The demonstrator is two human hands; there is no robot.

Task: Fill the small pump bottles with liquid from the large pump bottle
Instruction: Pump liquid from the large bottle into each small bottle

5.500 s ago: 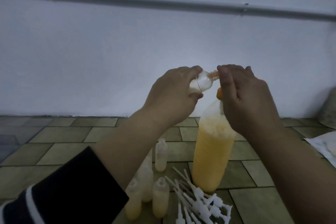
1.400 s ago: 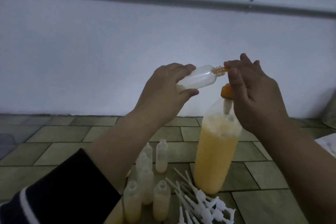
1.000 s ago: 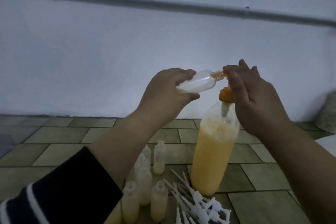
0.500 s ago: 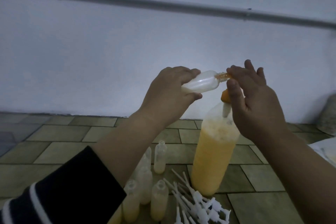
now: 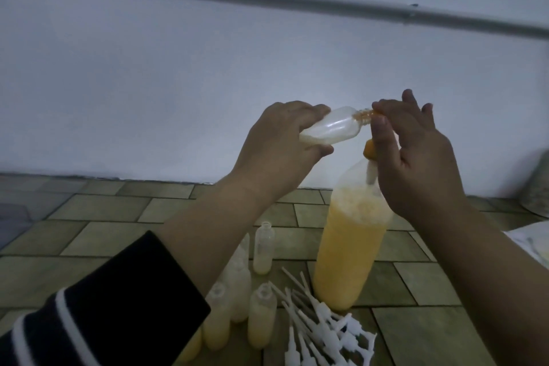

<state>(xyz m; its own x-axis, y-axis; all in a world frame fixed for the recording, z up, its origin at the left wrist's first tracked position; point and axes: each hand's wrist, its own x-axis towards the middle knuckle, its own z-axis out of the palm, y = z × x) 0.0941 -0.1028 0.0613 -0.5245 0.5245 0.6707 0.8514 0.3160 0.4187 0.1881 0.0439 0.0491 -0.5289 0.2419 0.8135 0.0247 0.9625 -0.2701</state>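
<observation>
My left hand [image 5: 276,151] grips a small clear bottle [image 5: 332,126], tilted almost level with its neck against the orange pump nozzle [image 5: 375,111] of the large bottle. A little pale liquid lies at the small bottle's base. The large bottle [image 5: 349,252] stands on the tiled floor, mostly full of yellow foamy liquid. My right hand [image 5: 416,151] sits over its orange pump head [image 5: 369,152], thumb and forefinger on the nozzle, the other fingers raised.
Several small open bottles [image 5: 261,318] holding yellow liquid stand on the tiles [image 5: 98,241] below my left forearm. A heap of white pump tops [image 5: 323,327] lies beside the large bottle's base. A white wall is close behind. A pale bag [image 5: 531,244] lies at the right edge.
My right hand has lifted slightly over the pump, its fingers spreading upward. The small bottle stays at the nozzle in my left hand with a bit more liquid in it.
</observation>
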